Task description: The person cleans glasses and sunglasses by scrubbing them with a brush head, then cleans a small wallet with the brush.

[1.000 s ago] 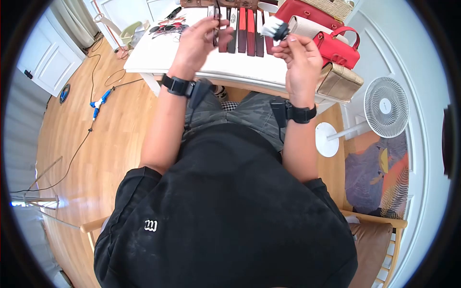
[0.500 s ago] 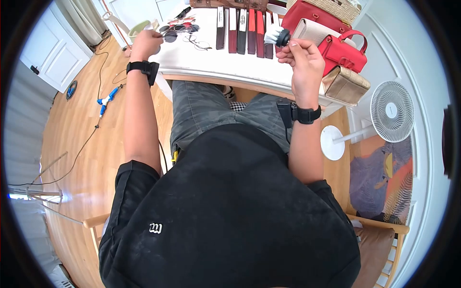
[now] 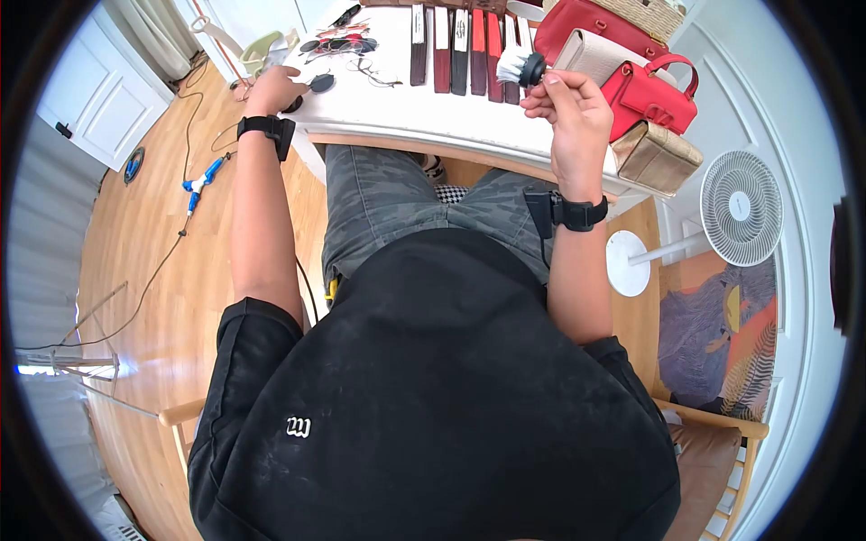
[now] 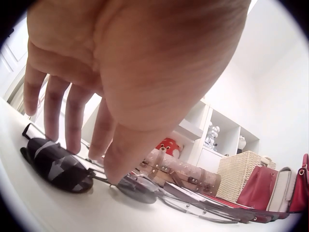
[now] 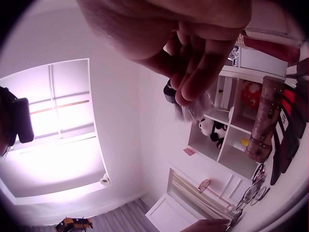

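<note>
A pair of dark sunglasses (image 4: 60, 166) lies on the white table near its left corner, lenses facing up. In the left wrist view my left hand (image 3: 272, 92) reaches over it with fingers extended; the thumb tip is at the bridge and the other fingertips hang behind the frame. One round lens (image 3: 321, 83) shows to the right of this hand in the head view. My right hand (image 3: 577, 117), raised over the table's front, pinches a small round brush (image 3: 521, 68) with white bristles and a black base between thumb and fingers.
More eyeglasses (image 3: 347, 45) lie behind the sunglasses. Several long narrow dark and red items (image 3: 478, 54) stand in a row mid-table. Handbags (image 3: 649, 95) fill the right end. A white fan (image 3: 740, 207) stands at the right, and a pale green container (image 3: 262, 50) is beyond the left edge.
My left hand has moved from the table's middle, where it held something thin and dark, to the left corner. The sunglasses have shifted towards me. The right hand still holds the brush.
</note>
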`<state>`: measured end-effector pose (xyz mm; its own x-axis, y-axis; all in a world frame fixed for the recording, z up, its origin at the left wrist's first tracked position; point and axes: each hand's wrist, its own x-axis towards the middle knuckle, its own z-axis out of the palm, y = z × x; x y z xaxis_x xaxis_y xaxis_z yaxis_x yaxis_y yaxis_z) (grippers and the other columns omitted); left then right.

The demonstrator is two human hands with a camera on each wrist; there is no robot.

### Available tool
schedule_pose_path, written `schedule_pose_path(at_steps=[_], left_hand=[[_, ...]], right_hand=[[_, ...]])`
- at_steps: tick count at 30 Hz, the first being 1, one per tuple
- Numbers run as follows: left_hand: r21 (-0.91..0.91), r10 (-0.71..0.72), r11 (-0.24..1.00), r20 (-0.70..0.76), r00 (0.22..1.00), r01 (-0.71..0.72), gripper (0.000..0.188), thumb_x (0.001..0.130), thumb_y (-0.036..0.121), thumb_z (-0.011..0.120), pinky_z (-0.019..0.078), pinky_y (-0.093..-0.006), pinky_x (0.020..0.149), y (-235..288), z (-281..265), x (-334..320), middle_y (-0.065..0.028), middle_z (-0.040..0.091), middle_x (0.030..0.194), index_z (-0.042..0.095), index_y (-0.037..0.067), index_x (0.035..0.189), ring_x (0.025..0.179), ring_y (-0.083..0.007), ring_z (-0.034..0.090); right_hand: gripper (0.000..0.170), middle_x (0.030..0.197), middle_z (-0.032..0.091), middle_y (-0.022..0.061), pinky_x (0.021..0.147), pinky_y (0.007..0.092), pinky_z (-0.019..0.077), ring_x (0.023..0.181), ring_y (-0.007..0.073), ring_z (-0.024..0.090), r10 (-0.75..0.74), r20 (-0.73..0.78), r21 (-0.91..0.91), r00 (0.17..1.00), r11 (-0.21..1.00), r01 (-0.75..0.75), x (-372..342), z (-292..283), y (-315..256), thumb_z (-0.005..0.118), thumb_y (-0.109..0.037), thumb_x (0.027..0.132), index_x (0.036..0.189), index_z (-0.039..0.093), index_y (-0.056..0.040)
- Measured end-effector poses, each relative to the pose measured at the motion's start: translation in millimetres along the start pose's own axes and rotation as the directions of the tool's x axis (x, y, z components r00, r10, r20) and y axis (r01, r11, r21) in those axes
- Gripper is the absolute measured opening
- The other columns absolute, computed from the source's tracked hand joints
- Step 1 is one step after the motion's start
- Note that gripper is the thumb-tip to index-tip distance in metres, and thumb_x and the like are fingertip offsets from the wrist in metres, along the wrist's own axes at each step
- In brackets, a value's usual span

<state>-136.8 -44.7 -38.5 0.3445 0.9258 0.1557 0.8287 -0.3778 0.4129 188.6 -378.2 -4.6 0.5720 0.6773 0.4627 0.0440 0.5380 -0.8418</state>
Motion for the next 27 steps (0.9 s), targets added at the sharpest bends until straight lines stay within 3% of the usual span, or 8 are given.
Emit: schedule_pose_path(at_steps=[1, 4, 7, 10, 16, 21, 25, 27], left_hand=[[0.001, 0.005, 1.0, 0.0, 1.0, -0.005, 0.044, 0.083, 0.024, 0.076, 0.0571, -0.0405, 0.093, 4.3, -2.9, 0.6, -0.0201, 0.078, 0.112, 0.077, 0.01, 0.125, 0.101, -0.0322, 0.075], [0.016, 0.349, 0.931, -0.325, 0.879, -0.364, 0.036, 0.092, 0.032, 0.071, 0.0563, -0.0437, 0.093, 39.2, -14.3, -14.4, -0.0199, 0.077, 0.106, 0.078, 0.009, 0.118, 0.103, -0.0381, 0.073], [-0.168, 0.217, 0.954, -0.188, 0.958, -0.249, 0.037, 0.095, 0.038, 0.067, 0.0559, -0.0451, 0.092, 91.0, -0.8, -26.6, -0.0173, 0.078, 0.102, 0.079, 0.007, 0.11, 0.102, -0.0383, 0.073], [-0.046, 0.069, 0.997, 0.005, 0.998, -0.069, 0.049, 0.095, 0.051, 0.063, 0.0559, -0.046, 0.09, 97.6, 33.6, -18.2, -0.0213, 0.077, 0.101, 0.08, 0.005, 0.099, 0.101, -0.0384, 0.073], [0.139, -0.117, 0.982, -0.068, 0.991, 0.125, 0.055, 0.084, 0.055, 0.072, 0.0573, -0.0456, 0.092, 120.0, 47.0, -7.8, -0.019, 0.078, 0.112, 0.08, 0.006, 0.109, 0.108, -0.0349, 0.074], [0.137, -0.127, 0.983, 0.002, 0.992, 0.126, 0.051, 0.078, 0.039, 0.075, 0.058, -0.0456, 0.093, 108.8, 45.0, 14.4, -0.0188, 0.077, 0.117, 0.078, 0.008, 0.119, 0.11, -0.0345, 0.074], [0.11, -0.03, 0.994, 0.045, 0.999, 0.025, 0.046, 0.078, 0.038, 0.076, 0.0583, -0.041, 0.088, 102.0, 43.1, 2.7, -0.0192, 0.079, 0.105, 0.081, 0.004, 0.108, 0.101, -0.0321, 0.076], [-0.283, 0.118, 0.954, 0.035, 0.992, -0.104, 0.041, 0.082, 0.034, 0.076, 0.057, -0.0375, 0.08, 109.8, 33.1, -19.0, -0.0154, 0.078, 0.09, 0.08, -0.002, 0.101, 0.085, -0.027, 0.075]], right_hand=[[0.017, 0.087, 0.072, 0.0143, 0.066, 0.0298, 0.0609, 0.073, 0.0203, 0.074, -0.003, -0.002, 0.0, 1.0, 1.0, 0.003, 0.2, 0.1, -0.5, 0.066, -0.01, 0.102, 0.107, 0.067, 0.0063], [0.017, 0.086, 0.072, 0.014, 0.065, 0.0295, 0.0604, 0.073, 0.02, 0.073, -0.005, -0.004, 0.003, 1.0, 1.0, 0.005, -1.3, 0.6, -2.0, 0.067, -0.009, 0.102, 0.108, 0.067, 0.0062], [0.016, 0.086, 0.072, 0.0138, 0.065, 0.0289, 0.0598, 0.072, 0.0194, 0.073, -0.003, 0.016, 0.012, 1.0, 1.0, 0.002, -2.1, 1.1, -2.3, 0.067, -0.009, 0.101, 0.107, 0.067, 0.0058], [0.015, 0.085, 0.072, 0.0133, 0.064, 0.0283, 0.0593, 0.071, 0.0187, 0.073, -0.007, 0.034, 0.013, 0.999, 1.0, 0.006, -1.5, 1.6, -4.3, 0.067, -0.009, 0.101, 0.107, 0.067, 0.0054], [0.014, 0.084, 0.072, 0.0123, 0.064, 0.0276, 0.0589, 0.071, 0.0172, 0.072, 0.01, 0.04, -0.011, 0.999, 1.0, -0.009, -2.4, 2.2, -4.1, 0.067, -0.009, 0.102, 0.106, 0.066, 0.0046], [0.014, 0.083, 0.072, 0.012, 0.064, 0.0276, 0.059, 0.071, 0.0169, 0.072, -0.02, 0.042, 0.005, 0.999, 1.0, 0.02, -1.7, 0.2, -8.5, 0.066, -0.009, 0.102, 0.105, 0.066, 0.0046], [0.013, 0.084, 0.072, 0.0121, 0.064, 0.0276, 0.0592, 0.071, 0.0169, 0.072, -0.011, 0.04, 0.017, 0.999, 1.0, 0.011, -1.3, 1.0, -4.5, 0.066, -0.008, 0.102, 0.105, 0.066, 0.0046], [0.013, 0.083, 0.072, 0.0121, 0.064, 0.0276, 0.0594, 0.072, 0.0174, 0.072, -0.01, 0.048, 0.006, 0.999, 1.0, 0.009, -2.0, 2.3, -1.8, 0.066, -0.008, 0.102, 0.106, 0.066, 0.0046]])
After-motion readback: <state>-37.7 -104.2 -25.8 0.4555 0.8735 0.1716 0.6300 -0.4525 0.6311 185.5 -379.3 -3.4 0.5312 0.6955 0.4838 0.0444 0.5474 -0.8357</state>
